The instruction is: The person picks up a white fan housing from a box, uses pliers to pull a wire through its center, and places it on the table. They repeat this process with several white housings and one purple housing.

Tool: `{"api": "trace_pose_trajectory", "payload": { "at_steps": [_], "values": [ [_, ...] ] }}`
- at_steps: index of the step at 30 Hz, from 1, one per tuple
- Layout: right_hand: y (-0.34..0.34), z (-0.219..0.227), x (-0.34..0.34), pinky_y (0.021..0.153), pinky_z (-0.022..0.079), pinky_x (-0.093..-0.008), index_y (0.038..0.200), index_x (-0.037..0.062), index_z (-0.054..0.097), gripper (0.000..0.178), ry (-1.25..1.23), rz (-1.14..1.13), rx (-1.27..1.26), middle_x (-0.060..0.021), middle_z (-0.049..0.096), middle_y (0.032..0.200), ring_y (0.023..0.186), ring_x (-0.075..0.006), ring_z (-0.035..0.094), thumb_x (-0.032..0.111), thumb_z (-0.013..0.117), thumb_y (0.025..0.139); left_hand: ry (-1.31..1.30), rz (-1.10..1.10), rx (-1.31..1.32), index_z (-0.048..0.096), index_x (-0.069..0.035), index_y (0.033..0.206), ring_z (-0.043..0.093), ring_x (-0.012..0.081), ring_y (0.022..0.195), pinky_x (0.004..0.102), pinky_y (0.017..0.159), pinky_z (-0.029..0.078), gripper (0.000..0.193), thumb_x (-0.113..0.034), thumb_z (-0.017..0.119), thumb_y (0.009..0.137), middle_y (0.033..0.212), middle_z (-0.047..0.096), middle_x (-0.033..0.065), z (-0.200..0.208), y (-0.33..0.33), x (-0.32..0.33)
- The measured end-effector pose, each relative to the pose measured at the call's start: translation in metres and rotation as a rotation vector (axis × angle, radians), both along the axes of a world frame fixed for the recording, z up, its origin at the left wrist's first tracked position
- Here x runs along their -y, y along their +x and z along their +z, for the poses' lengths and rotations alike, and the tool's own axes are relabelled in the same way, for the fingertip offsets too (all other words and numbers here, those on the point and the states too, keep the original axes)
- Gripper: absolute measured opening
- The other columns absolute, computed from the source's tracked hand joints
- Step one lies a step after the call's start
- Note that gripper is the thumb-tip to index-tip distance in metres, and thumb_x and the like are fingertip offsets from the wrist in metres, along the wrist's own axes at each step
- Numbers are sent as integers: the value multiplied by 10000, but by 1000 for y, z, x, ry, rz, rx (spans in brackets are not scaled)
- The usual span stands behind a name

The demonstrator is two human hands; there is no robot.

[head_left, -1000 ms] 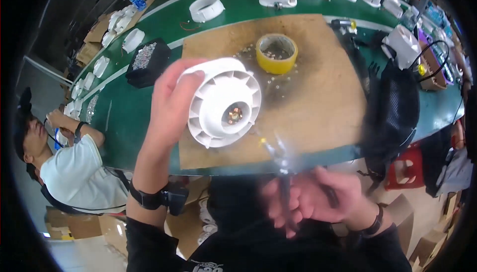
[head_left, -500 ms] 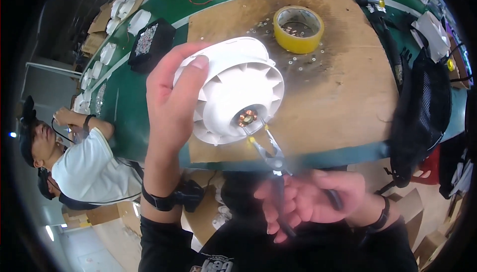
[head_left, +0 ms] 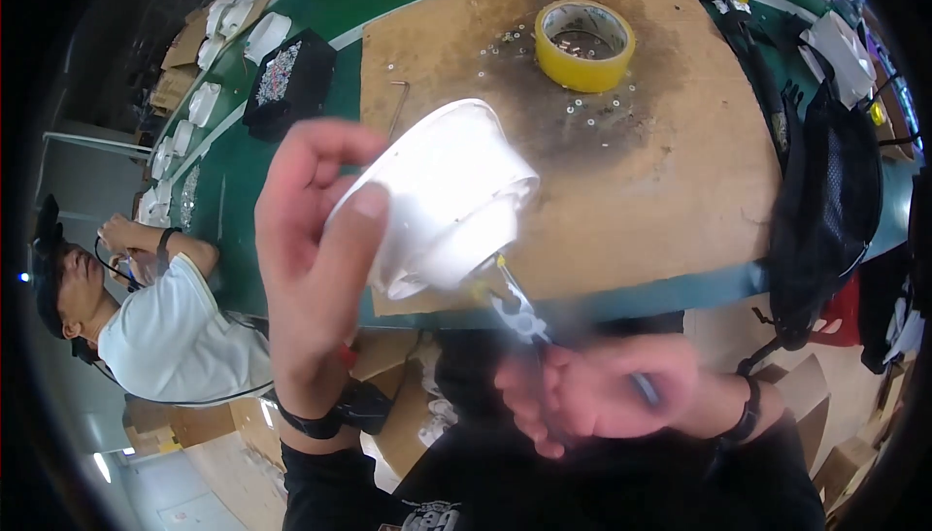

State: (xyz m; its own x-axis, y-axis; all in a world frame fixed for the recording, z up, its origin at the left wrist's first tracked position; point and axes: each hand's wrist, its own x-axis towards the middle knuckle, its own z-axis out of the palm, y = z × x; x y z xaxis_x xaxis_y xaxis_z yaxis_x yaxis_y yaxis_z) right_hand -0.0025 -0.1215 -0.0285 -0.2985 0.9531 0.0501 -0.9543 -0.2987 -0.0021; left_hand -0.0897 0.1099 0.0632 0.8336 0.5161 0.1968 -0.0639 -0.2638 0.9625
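Note:
Between the thumb and fingers of my left hand (head_left: 325, 230) is a white plastic fan housing (head_left: 451, 191), tilted over the near part of the cardboard. My right hand (head_left: 602, 385), partly blurred, is closed round the dark handles of a pair of pliers (head_left: 519, 313). Yellow-marked jaw tips reach the housing's lower end; the tips themselves are hidden by it. The copper-wound core inside the housing does not show from this angle.
A yellow tape roll (head_left: 582, 55) holding small parts stands on the cardboard sheet (head_left: 680, 172), with loose washers around. An L-shaped hex key (head_left: 398, 109) lies behind the housing. A black bin of small parts (head_left: 291, 84), a black bag (head_left: 830, 191) and a seated co-worker (head_left: 184, 317) flank the table.
My left hand has tipped the housing so its side faces me and its finned face with the copper core is turned out of sight. The pliers have shifted slightly left along with it.

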Motion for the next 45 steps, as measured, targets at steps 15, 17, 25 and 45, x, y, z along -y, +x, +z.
{"api": "trace_pose_trajectory", "payload": {
  "at_steps": [15, 17, 25, 45],
  "values": [
    [1, 0, -26, 694, 391, -345, 1173, 122, 474, 336, 42, 119, -191, -35, 428, 977, 845, -174, 452, 301, 497, 889, 11, 8, -328, 657, 15, 1036, 525, 16, 738, 201, 666, 441, 348, -298, 506, 1046, 834, 627, -45, 4, 24, -33],
    [0, 6, -28, 674, 388, -343, 1132, 117, 480, 323, -13, 125, -199, -35, 426, 955, 816, -176, 450, 312, 499, 876, 43, -87, -415, 611, 15, 1168, 685, 115, 822, 251, 738, 553, 374, -297, 433, 1063, 978, 702, 77, 5, 26, -43],
    [-9, 8, -37, 639, 400, -336, 1083, 114, 463, 302, 54, 42, -246, -23, 423, 899, 771, -163, 459, 334, 494, 880, 97, -111, -444, 599, 24, 1196, 683, 137, 876, 272, 781, 548, 406, -314, 413, 1067, 1018, 698, 95, 4, 34, -49],
    [-6, 27, -38, 614, 453, -311, 1083, 130, 435, 313, -59, 104, 209, -5, 415, 888, 733, -125, 450, 402, 448, 928, 354, -9, -405, 551, 56, 829, 500, 187, 656, 363, 643, 436, 409, -271, 440, 1048, 699, 561, 169, 7, 14, -45]
  ]
}}
